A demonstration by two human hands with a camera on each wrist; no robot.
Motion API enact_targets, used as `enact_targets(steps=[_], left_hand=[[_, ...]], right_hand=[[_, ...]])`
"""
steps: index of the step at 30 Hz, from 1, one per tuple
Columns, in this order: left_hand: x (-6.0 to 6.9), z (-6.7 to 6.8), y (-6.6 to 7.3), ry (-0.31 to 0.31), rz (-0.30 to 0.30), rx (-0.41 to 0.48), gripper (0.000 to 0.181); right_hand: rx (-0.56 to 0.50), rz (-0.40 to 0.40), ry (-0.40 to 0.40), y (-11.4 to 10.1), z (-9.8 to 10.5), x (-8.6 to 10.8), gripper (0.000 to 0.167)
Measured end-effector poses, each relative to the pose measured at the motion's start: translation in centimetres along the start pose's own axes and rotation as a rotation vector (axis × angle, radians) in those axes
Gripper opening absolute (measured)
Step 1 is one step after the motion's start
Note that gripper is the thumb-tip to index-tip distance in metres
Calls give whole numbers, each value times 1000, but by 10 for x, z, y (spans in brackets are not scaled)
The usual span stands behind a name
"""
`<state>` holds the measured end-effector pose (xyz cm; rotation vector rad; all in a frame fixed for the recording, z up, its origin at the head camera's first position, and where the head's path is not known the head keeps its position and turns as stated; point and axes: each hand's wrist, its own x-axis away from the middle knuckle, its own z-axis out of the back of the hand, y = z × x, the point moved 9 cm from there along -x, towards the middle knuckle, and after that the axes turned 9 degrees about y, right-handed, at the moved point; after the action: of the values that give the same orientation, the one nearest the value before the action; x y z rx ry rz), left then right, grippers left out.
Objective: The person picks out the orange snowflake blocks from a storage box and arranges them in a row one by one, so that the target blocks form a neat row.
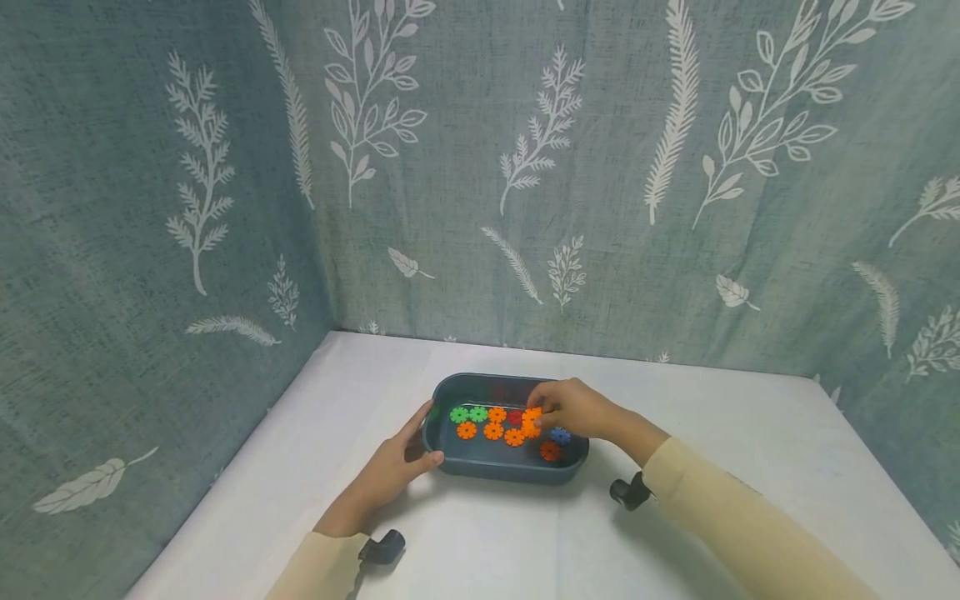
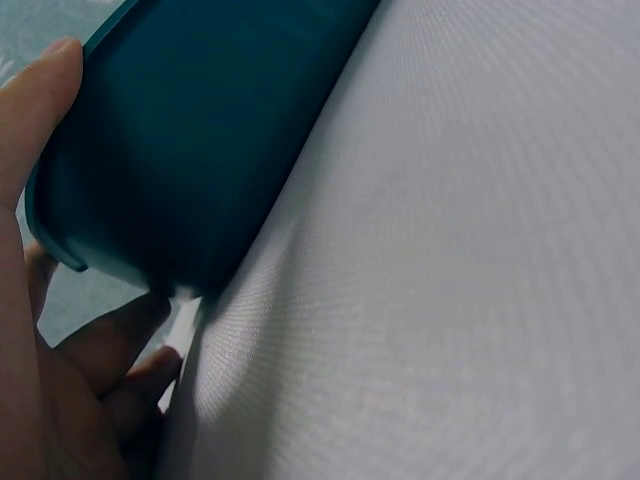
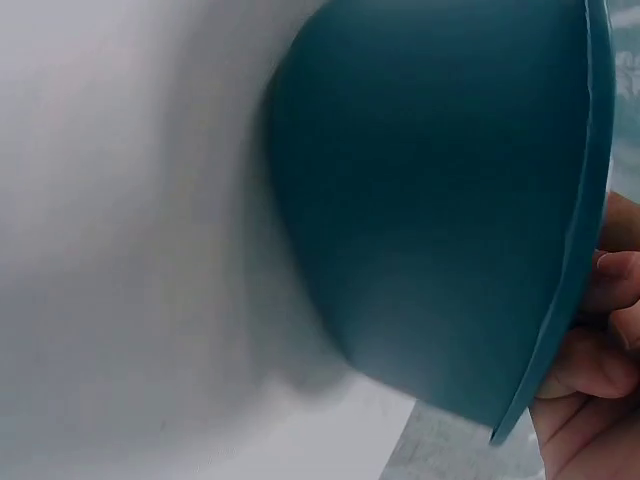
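A dark teal tray [image 1: 498,472] stands on the white table with small flower-shaped notched discs in it. My left hand [image 1: 393,467] holds its left end, the thumb on the near side and the fingers along the end wall; the left wrist view shows the thumb [image 2: 50,85] at the rim. Over the tray's right part, my right hand [image 1: 576,408] pinches an orange notched disc [image 1: 532,416]; another orange one overlaps just below it. In the right wrist view the tray wall [image 3: 430,200] hides most of the right fingers [image 3: 590,365].
Inside the tray lie green discs [image 1: 478,414], several orange discs [image 1: 492,431], red discs [image 1: 551,451] and a blue disc [image 1: 560,436]. A patterned green-grey cloth [image 1: 465,275] hangs behind and left of the white table [image 1: 480,542]. Dark wrist devices [image 1: 386,546] sit at both cuffs.
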<state>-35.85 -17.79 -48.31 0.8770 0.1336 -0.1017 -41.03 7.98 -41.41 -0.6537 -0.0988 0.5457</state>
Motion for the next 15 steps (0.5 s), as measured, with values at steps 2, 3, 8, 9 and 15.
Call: enact_targets(steps=[2, 3, 8, 9, 15], left_hand=[[0, 0, 0, 1, 0, -3, 87], [0, 1, 0, 0, -1, -3, 87], [0, 0, -1, 2, 2, 2, 87], [0, 0, -1, 3, 3, 2, 87], [0, 0, -2, 10, 3, -8, 87]], right_hand=[[-1, -4, 13, 4, 5, 1, 21], [2, -12, 15, 7, 7, 1, 21], [-12, -51, 37, 20, 17, 6, 22], [-9, -57, 43, 23, 19, 8, 21], [26, -54, 93, 31, 34, 14, 21]])
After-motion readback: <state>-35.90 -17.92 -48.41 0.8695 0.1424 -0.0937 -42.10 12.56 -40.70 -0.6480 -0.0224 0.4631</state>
